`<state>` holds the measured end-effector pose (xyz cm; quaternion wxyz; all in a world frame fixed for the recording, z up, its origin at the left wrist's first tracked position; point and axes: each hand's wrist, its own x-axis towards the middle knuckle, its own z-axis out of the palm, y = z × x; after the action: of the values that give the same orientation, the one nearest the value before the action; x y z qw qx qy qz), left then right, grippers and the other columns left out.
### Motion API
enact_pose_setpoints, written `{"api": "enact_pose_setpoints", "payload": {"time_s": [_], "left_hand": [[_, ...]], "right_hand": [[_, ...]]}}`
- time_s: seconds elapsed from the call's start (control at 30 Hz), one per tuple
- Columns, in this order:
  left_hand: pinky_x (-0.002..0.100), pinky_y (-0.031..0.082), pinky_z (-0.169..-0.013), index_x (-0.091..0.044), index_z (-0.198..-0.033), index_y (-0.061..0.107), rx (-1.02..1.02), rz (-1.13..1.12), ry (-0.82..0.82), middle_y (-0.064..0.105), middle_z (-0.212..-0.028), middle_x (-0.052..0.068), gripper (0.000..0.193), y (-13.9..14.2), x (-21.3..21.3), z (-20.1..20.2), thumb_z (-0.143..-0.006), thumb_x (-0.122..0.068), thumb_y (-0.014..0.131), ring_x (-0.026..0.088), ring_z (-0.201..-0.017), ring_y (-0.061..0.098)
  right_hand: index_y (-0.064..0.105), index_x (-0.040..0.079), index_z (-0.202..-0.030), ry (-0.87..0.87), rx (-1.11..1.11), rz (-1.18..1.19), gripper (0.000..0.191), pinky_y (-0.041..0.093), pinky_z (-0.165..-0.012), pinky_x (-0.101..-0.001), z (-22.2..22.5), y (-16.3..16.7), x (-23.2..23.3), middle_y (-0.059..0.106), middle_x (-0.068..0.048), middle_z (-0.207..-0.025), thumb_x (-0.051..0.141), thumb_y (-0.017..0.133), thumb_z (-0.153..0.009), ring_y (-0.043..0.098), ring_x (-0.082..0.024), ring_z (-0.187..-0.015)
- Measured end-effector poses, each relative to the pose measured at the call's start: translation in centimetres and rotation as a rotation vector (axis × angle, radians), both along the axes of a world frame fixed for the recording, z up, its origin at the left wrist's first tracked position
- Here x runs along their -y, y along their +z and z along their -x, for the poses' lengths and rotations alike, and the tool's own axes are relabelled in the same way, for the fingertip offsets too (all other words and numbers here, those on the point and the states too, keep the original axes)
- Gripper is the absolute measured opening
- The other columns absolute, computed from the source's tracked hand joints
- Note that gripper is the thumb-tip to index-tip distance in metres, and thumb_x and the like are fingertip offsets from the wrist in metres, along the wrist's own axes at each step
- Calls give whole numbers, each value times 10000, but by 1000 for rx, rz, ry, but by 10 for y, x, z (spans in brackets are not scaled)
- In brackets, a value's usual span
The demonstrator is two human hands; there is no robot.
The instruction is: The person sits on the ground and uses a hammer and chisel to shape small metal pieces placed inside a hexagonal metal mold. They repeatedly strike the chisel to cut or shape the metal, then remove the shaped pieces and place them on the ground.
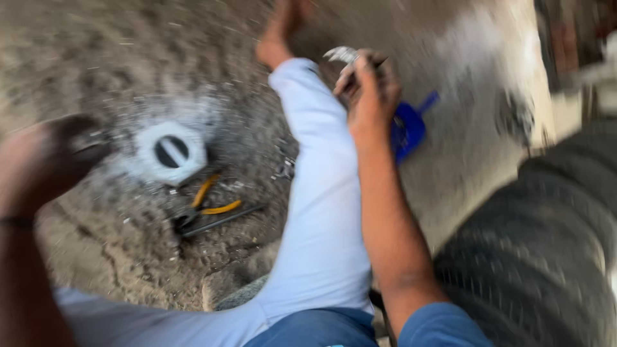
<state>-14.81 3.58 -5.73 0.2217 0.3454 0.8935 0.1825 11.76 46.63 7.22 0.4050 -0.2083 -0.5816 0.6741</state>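
Two hands | right hand (369, 96) grips metal tool (342, 54), tip pointing up-left | left hand (45, 160) blurred, grasp unclear

Yellow-handled pliers (209, 207), blue scoop (409, 127), tyre (540, 250)

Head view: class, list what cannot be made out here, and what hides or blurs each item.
- Metal piece in the right hand: head view; motion blur and the fingers hide its shape.
- Left hand: head view; blurred, so any hold is unclear.
- Blue object: partly behind the right forearm.
- Tyre: cut off by the right edge.
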Motion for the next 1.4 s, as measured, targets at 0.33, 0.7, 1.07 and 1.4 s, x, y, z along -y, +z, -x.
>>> {"api": "enact_pose_setpoints", "payload": {"time_s": [0.33, 0.7, 1.07, 1.4], "left_hand": [[476, 626, -829, 30, -1304, 664, 188, -81, -66, 713, -1207, 274, 502, -66, -33, -20, -930, -280, 789, 367, -1026, 738], [476, 617, -828, 22, -1296, 679, 253, 66, -133, 718, -1217, 256, 476, -59, -56, -39, -917, -242, 797, 370, -1064, 730], [383, 609, -773, -27, -1296, 697, 103, 111, -240, 740, -1235, 156, 458, -57, -56, -34, -944, -305, 786, 282, -982, 756], [420, 599, -825, -6, -1339, 666, 261, 98, -109, 716, -1247, 213, 468, -69, -57, -29, -952, -246, 777, 326, -1072, 727]], "right_hand": [[604, 29, -842, -78, 1142, 240, 143, 466, -425, -376, -245, -153, -86, 623, -100, -640, 79, 659, -964, 584, -193, -471], [637, 50, -1009, -762, 702, 269, 61, 528, -466, -334, -302, -183, -122, 674, -56, -726, 107, 647, -988, 611, -146, -537], [684, 90, -918, 32, 1031, -335, 55, 622, -692, -307, -209, -262, 0, 743, -49, -856, 119, 725, -938, 739, -157, -781], [661, 101, -993, 230, 1256, -216, 110, 634, -674, -317, -184, -259, 5, 747, -61, -915, 170, 739, -957, 737, -163, -766]]}}
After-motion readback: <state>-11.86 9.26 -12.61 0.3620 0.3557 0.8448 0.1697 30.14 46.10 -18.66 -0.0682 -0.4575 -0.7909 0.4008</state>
